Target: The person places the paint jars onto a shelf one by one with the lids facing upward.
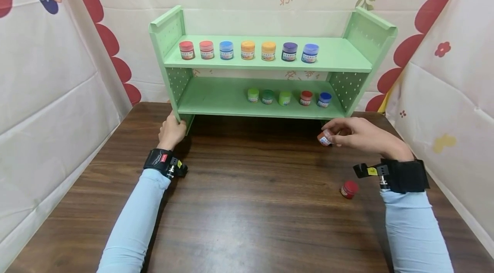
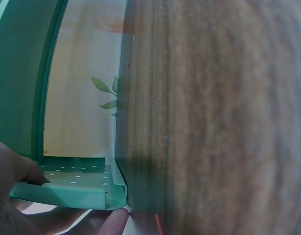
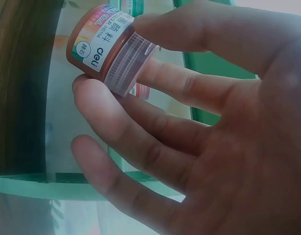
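Note:
My left hand (image 1: 172, 132) grips the lower left side panel of a green two-tier shelf (image 1: 341, 53). In the left wrist view the thumb (image 2: 23, 169) lies on one side of the panel (image 2: 67, 195) and the fingers on the other. Near the shelf's lower right corner, my right hand (image 1: 359, 136) pinches a small reddish-brown paint jar (image 1: 323, 138) between thumb and fingers. That jar (image 3: 99, 41) is tilted, its label facing the right wrist camera, with its clear ribbed lid towards the palm. A red paint jar (image 1: 349, 189) stands on the table near the right wrist.
On the upper tier stands a row of several paint jars, from a red one (image 1: 187, 50) to a blue-violet one (image 1: 310, 53). The lower tier holds several more, including a green jar (image 1: 284, 98) and a blue jar (image 1: 324, 100). Printed cloth (image 1: 262, 20) hangs behind the wooden table (image 1: 247, 187).

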### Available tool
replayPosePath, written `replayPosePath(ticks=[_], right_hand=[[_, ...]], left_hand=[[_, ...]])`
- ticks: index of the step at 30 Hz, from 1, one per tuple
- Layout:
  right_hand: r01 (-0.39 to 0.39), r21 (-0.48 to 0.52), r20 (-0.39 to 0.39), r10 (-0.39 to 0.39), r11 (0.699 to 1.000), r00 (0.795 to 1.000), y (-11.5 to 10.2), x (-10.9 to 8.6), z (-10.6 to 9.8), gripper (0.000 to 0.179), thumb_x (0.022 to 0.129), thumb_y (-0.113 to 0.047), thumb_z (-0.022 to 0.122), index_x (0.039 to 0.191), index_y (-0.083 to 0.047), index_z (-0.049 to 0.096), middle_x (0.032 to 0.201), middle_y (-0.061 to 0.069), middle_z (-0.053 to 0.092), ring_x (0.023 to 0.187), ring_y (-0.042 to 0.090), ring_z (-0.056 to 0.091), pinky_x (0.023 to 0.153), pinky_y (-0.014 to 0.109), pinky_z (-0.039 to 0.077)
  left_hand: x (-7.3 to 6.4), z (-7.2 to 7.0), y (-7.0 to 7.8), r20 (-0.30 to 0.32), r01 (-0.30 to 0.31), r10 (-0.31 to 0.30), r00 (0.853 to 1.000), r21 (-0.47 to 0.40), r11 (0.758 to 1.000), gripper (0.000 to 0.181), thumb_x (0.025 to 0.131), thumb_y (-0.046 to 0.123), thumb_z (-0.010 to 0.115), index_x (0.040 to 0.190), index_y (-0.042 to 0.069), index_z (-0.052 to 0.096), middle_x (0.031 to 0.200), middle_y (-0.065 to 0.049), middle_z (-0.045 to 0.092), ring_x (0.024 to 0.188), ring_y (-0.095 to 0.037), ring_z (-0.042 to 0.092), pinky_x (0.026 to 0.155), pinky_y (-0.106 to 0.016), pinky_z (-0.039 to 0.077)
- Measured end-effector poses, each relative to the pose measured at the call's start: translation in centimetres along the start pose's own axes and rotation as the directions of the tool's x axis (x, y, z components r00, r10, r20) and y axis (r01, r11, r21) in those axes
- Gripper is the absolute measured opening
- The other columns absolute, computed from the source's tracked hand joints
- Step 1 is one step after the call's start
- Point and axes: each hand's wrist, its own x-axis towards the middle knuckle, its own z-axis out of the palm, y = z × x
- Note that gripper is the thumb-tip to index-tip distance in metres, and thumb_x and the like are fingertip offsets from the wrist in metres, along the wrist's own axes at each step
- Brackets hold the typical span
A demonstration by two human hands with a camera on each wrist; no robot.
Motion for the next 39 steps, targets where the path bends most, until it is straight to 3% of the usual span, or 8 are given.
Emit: replayPosePath(ticks=[6,12,17,27,33,39], right_hand=[[0.002,-0.008,0.010,-0.002,1.000,1.000,-1.2,1.0,0.0,0.028,0.102,-0.021,0.066,0.126,-0.009,0.067,0.110,0.002,0.076,0.087,0.009,0.068,0.075,0.028,0.056],[0.007,-0.108,0.024,-0.004,0.994,1.000,-4.0,3.8,-0.4,0.032,0.103,-0.027,0.063,0.130,-0.010,0.066,0.102,0.001,0.074,0.087,0.015,0.067,0.074,0.030,0.053],[0.056,-0.116,0.034,-0.052,0.992,0.998,-6.8,7.1,-0.3,0.037,0.104,-0.028,0.061,0.135,-0.007,0.062,0.106,0.007,0.074,0.085,0.018,0.068,0.075,0.034,0.054],[0.200,-0.184,-0.037,-0.210,0.962,0.977,-11.7,15.3,1.7,0.026,0.101,-0.026,0.066,0.121,-0.010,0.067,0.108,0.006,0.076,0.102,0.020,0.069,0.090,0.042,0.054],[0.206,-0.248,-0.022,-0.218,0.947,0.976,-13.1,19.6,2.9,0.026,0.101,-0.030,0.066,0.118,-0.011,0.070,0.109,0.006,0.073,0.099,0.020,0.066,0.089,0.041,0.052],[0.164,-0.339,-0.037,-0.187,0.927,0.982,-13.4,22.2,3.8,0.025,0.099,-0.034,0.069,0.116,-0.016,0.072,0.111,0.005,0.071,0.097,0.022,0.062,0.088,0.040,0.050]], left_hand=[[-0.1,-0.1,0.1,0.009,-0.008,0.008,1.000,-0.003,1.000,0.052,0.101,0.026,0.045,0.152,0.021,0.044,0.091,-0.018,0.061,0.085,-0.039,0.059,0.068,-0.050,0.045],[-0.1,-0.2,-0.1,-0.015,-0.001,0.001,1.000,0.004,1.000,0.046,0.101,0.024,0.045,0.146,0.022,0.046,0.084,-0.014,0.054,0.081,-0.038,0.058,0.067,-0.051,0.044],[0.0,0.0,-0.3,0.001,0.006,-0.006,1.000,0.011,1.000,0.041,0.100,0.026,0.044,0.141,0.020,0.048,0.097,-0.019,0.062,0.089,-0.041,0.061,0.072,-0.056,0.047],[0.3,0.0,-0.2,-0.005,-0.004,0.004,1.000,0.001,1.000,0.052,0.100,0.025,0.045,0.151,0.025,0.043,0.096,-0.018,0.063,0.087,-0.039,0.060,0.070,-0.053,0.046],[0.2,0.2,-0.3,-0.011,-0.004,0.004,1.000,0.001,1.000,0.052,0.099,0.026,0.045,0.151,0.025,0.044,0.096,-0.018,0.063,0.086,-0.039,0.060,0.070,-0.053,0.046],[0.3,0.1,-0.3,-0.019,0.007,-0.007,1.000,0.002,1.000,0.049,0.099,0.026,0.046,0.148,0.024,0.046,0.109,-0.021,0.067,0.097,-0.043,0.064,0.076,-0.060,0.049]])
